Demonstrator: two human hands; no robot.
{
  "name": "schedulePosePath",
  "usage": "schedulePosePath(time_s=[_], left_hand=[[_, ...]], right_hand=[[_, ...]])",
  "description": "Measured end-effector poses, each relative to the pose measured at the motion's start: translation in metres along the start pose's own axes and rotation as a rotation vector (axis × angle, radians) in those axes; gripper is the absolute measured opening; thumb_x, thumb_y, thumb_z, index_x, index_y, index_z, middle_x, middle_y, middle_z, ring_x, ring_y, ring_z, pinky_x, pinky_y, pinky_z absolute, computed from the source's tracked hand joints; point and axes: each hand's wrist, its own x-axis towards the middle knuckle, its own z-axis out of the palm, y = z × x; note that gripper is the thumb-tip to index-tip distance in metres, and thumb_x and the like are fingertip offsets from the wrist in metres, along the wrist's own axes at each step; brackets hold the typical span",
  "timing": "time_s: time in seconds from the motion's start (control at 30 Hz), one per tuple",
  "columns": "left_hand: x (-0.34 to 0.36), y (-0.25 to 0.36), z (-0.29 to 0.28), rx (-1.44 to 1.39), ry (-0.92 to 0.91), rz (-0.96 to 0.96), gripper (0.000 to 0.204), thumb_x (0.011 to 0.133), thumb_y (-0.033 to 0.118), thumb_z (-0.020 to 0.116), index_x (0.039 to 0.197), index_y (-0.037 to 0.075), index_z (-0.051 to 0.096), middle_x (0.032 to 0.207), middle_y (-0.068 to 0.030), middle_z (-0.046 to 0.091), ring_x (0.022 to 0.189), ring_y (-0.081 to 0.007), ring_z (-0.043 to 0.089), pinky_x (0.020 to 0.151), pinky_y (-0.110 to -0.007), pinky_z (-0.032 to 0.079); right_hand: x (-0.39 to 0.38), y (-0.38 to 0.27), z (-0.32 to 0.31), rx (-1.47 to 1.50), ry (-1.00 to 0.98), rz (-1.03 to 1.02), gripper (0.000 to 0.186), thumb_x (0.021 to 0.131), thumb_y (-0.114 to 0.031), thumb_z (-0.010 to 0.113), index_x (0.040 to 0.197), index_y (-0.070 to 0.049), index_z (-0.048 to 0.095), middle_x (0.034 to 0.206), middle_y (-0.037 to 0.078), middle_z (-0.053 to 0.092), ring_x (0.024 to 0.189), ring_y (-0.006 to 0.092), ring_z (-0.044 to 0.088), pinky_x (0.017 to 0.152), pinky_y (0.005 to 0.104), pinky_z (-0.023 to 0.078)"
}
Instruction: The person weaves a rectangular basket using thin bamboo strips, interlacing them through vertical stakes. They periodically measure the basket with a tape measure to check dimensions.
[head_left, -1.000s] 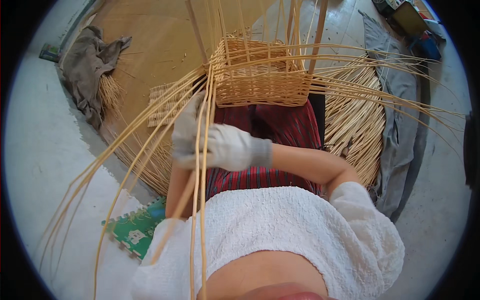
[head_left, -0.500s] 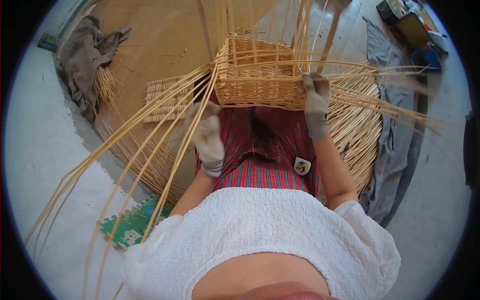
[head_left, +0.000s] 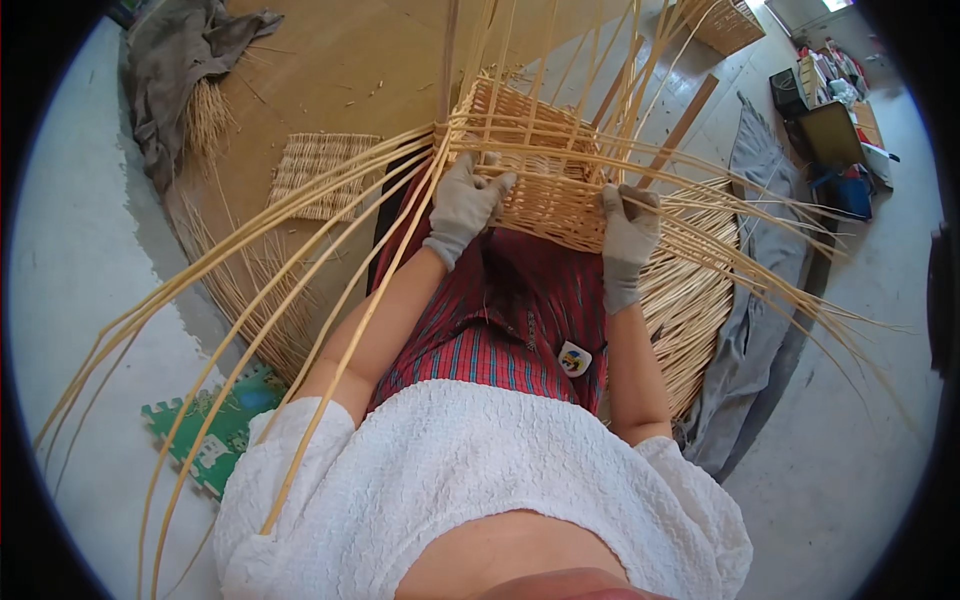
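A half-woven wicker basket rests against my lap, its near wall toward me. Long pale canes fan out from its corners to the left and right, and thin upright stakes rise from its far side. My left hand, in a grey-white work glove, is closed on the near wall close to the left corner, under the canes. At the right corner my gloved right hand grips the basket's edge where more canes come out; its exact hold on single canes is unclear.
A woven wicker panel lies on the board to the left. Loose canes lie piled at right beside grey cloth. A green foam mat is at lower left. Brown wooden sticks stand at the basket; another basket is beyond.
My left hand, blurred beside the basket before, has moved up and right onto its near wall. My right hand stays at the right corner. The view has turned, so the basket appears tilted.
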Motion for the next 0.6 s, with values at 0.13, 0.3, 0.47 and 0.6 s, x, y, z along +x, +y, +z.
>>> schedulePosePath(time_s=[0.13, 0.3, 0.47, 0.6], left_hand=[[-0.002, 0.006, 0.008, -0.091, 0.026, -0.041, 0.040, 0.092, 0.012, 0.077, 0.120, 0.003, 0.051, 0.064, -0.0051, 0.061, 0.048, -0.0102, 0.054, 0.040, -0.027, 0.040], [-0.001, -0.005, 0.016, -0.074, 0.130, 0.039, 0.041, 0.090, 0.021, 0.081, 0.114, 0.002, 0.053, 0.060, -0.0062, 0.063, 0.043, -0.0107, 0.054, 0.037, -0.027, 0.040], [0.003, -0.007, 0.019, -0.134, 0.115, 0.025, 0.042, 0.091, 0.015, 0.079, 0.119, 0.001, 0.050, 0.065, -0.0057, 0.063, 0.049, -0.0110, 0.056, 0.042, -0.027, 0.041], [0.004, -0.011, 0.011, -0.001, 0.134, 0.059, 0.038, 0.091, 0.017, 0.078, 0.113, 0.001, 0.053, 0.067, -0.0074, 0.067, 0.053, -0.0128, 0.061, 0.044, -0.027, 0.043]], right_hand=[[0.004, 0.001, 0.008, 0.018, 0.035, 0.002, 0.017, 0.093, 0.003, 0.072, 0.103, -0.004, 0.059, 0.095, 0.005, 0.066, 0.086, 0.0129, 0.067, 0.078, 0.0275, 0.057], [-0.019, -0.009, 0.014, 0.051, 0.028, -0.082, 0.018, 0.093, 0.004, 0.072, 0.103, -0.004, 0.059, 0.094, 0.004, 0.065, 0.088, 0.0125, 0.067, 0.082, 0.0270, 0.057], [-0.083, -0.035, 0.031, -0.208, -0.151, -0.316, 0.009, 0.096, -0.009, 0.071, 0.096, -0.001, 0.066, 0.098, 0.012, 0.074, 0.087, 0.0145, 0.071, 0.073, 0.0293, 0.059], [-0.035, -0.048, 0.017, -0.181, -0.096, 0.524, 0.040, 0.107, -0.035, 0.054, 0.106, 0.004, 0.064, 0.099, 0.013, 0.073, 0.083, 0.0120, 0.069, 0.070, 0.0266, 0.055]])
